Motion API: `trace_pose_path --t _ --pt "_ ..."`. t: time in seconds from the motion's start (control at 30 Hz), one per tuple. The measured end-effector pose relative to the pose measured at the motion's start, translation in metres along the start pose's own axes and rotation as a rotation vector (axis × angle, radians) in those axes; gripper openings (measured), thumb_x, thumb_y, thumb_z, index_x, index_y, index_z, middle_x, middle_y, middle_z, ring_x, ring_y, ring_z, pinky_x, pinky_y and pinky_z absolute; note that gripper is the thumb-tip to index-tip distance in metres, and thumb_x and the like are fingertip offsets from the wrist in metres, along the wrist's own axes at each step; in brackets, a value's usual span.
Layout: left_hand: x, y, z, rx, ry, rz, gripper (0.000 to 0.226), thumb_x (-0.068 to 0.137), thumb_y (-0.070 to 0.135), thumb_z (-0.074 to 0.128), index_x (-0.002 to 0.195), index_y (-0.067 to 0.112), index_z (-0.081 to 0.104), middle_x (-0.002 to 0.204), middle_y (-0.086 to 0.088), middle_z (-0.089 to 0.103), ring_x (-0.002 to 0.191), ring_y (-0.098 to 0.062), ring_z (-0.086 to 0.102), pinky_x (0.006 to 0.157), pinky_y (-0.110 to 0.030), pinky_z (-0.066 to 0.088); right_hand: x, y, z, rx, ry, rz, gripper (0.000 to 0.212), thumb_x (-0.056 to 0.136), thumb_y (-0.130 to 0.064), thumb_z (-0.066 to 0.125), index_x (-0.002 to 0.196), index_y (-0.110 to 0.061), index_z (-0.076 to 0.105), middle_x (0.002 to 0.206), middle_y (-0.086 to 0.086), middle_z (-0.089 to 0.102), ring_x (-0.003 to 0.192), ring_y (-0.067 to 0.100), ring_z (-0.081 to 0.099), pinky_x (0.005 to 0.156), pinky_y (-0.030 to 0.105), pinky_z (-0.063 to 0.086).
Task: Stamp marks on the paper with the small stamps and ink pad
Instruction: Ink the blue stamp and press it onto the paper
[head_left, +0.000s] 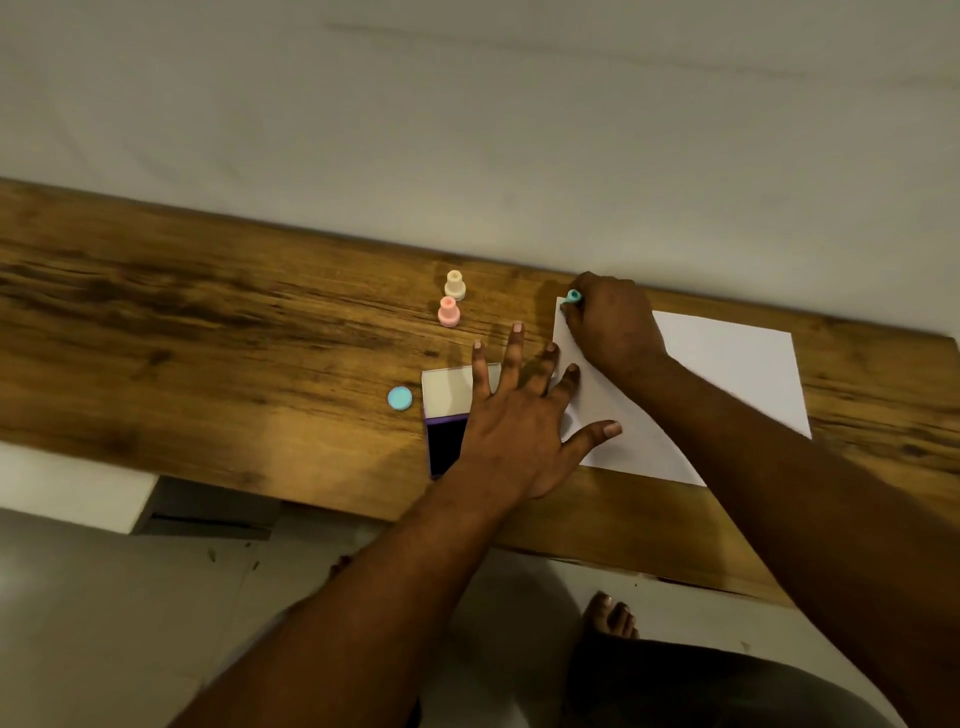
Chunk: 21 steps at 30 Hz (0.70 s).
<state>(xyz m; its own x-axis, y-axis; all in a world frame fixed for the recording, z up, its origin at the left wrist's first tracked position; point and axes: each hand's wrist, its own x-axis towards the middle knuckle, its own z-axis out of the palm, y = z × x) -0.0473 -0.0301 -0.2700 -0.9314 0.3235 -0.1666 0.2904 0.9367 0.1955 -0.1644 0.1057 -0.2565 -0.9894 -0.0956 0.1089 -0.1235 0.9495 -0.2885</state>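
Observation:
A white sheet of paper (727, 374) lies on the wooden table (208, 332). My right hand (613, 327) grips a small teal stamp (573, 296) and holds it down at the paper's far left corner. My left hand (519, 415) is spread flat, its thumb and forefinger resting on the paper's left edge, the palm over an open purple ink pad (444, 441) with its pale lid (441, 387) folded back. A pink stamp (449, 312) and a cream stamp (455, 285) stand upright beyond the pad. A teal cap (400, 398) lies left of the pad.
The table's far edge meets a pale wall (467, 130). Its near edge runs above a light floor, where a bare foot (610, 616) shows below. Bare wood stretches to the left of the stamps.

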Motion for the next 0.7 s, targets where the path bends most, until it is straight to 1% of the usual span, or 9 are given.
trace_pose_path --t 0.1,0.23,0.43,0.47,0.5,0.53,0.6,0.63,0.7 --pt "0.002 0.003 0.000 -0.007 0.003 -0.012 0.108 0.080 0.091 -0.009 0.169 0.034 0.016 0.178 0.000 -0.004 0.155 -0.030 -0.035 0.114 -0.066 -0.028 0.001 -0.001 0.003 -0.037 0.003 -0.007 0.032 0.102 -0.029 0.062 0.123 -0.006 0.069 0.113 0.018 0.075 0.104 0.036 0.070 0.093 0.042 0.055" --pt "0.002 0.007 -0.002 -0.007 -0.007 -0.023 0.109 0.080 0.091 -0.007 0.169 0.032 0.016 0.178 -0.001 -0.003 0.156 -0.030 -0.033 0.110 -0.062 -0.036 -0.001 0.000 0.003 -0.025 0.034 0.009 0.029 0.101 -0.028 0.063 0.119 -0.007 0.070 0.110 0.018 0.075 0.101 0.036 0.070 0.088 0.038 0.053" --pt "0.003 0.007 -0.002 -0.017 0.019 -0.024 0.109 0.081 0.092 -0.008 0.168 0.033 0.020 0.178 -0.001 0.001 0.157 -0.030 -0.030 0.113 -0.063 -0.033 -0.007 0.001 -0.003 0.072 -0.016 0.019 0.031 0.101 -0.029 0.064 0.124 -0.008 0.070 0.115 0.015 0.075 0.106 0.032 0.069 0.090 0.034 0.051" --pt "0.003 0.007 -0.003 -0.011 0.024 -0.022 0.107 0.082 0.091 -0.007 0.168 0.033 0.021 0.178 -0.001 0.002 0.157 -0.030 -0.030 0.113 -0.064 -0.032 -0.009 0.002 -0.008 0.177 0.003 0.028 0.029 0.101 -0.027 0.064 0.122 -0.007 0.071 0.114 0.014 0.075 0.104 0.030 0.070 0.092 0.034 0.052" --pt "0.002 0.006 -0.003 -0.010 0.031 -0.023 0.105 0.084 0.091 -0.006 0.168 0.033 0.022 0.178 -0.001 0.003 0.158 -0.031 -0.029 0.114 -0.064 -0.031 -0.010 0.002 -0.014 0.383 0.071 0.072 0.025 0.101 -0.022 0.065 0.119 -0.005 0.073 0.110 0.014 0.076 0.099 0.026 0.071 0.091 0.034 0.055" --pt "0.002 0.006 -0.003 -0.010 0.039 -0.022 0.103 0.086 0.090 -0.004 0.167 0.033 0.023 0.178 -0.001 0.004 0.158 -0.031 -0.028 0.114 -0.064 -0.030 -0.012 0.001 -0.023 0.687 0.187 0.178 0.020 0.101 -0.017 0.065 0.113 -0.005 0.074 0.102 0.012 0.077 0.089 0.021 0.070 0.085 0.033 0.057" --pt "0.002 0.005 -0.003 -0.013 0.044 -0.023 0.102 0.087 0.090 -0.002 0.167 0.032 0.025 0.178 -0.002 0.006 0.158 -0.031 -0.028 0.114 -0.064 -0.030 -0.010 0.008 -0.042 1.356 0.439 0.533 0.013 0.101 -0.016 0.066 0.105 -0.007 0.073 0.080 0.004 0.070 0.067 0.011 0.061 0.061 0.023 0.051" --pt "0.002 0.006 -0.004 -0.018 0.041 -0.022 0.103 0.087 0.090 -0.003 0.167 0.032 0.026 0.178 -0.002 0.007 0.158 -0.031 -0.028 0.114 -0.064 -0.031 -0.014 0.016 -0.048 1.588 0.493 0.662 0.013 0.101 -0.019 0.067 0.103 -0.008 0.073 0.073 0.000 0.064 0.060 0.008 0.055 0.054 0.020 0.045" --pt "0.001 0.007 -0.004 -0.015 0.052 -0.019 0.106 0.085 0.091 -0.008 0.167 0.032 0.027 0.177 -0.002 0.008 0.158 -0.031 -0.028 0.114 -0.064 -0.031 -0.033 0.025 -0.050 1.778 0.495 0.848 0.015 0.100 -0.021 0.069 0.103 -0.007 0.072 0.072 -0.001 0.061 0.056 0.007 0.052 0.051 0.019 0.042"
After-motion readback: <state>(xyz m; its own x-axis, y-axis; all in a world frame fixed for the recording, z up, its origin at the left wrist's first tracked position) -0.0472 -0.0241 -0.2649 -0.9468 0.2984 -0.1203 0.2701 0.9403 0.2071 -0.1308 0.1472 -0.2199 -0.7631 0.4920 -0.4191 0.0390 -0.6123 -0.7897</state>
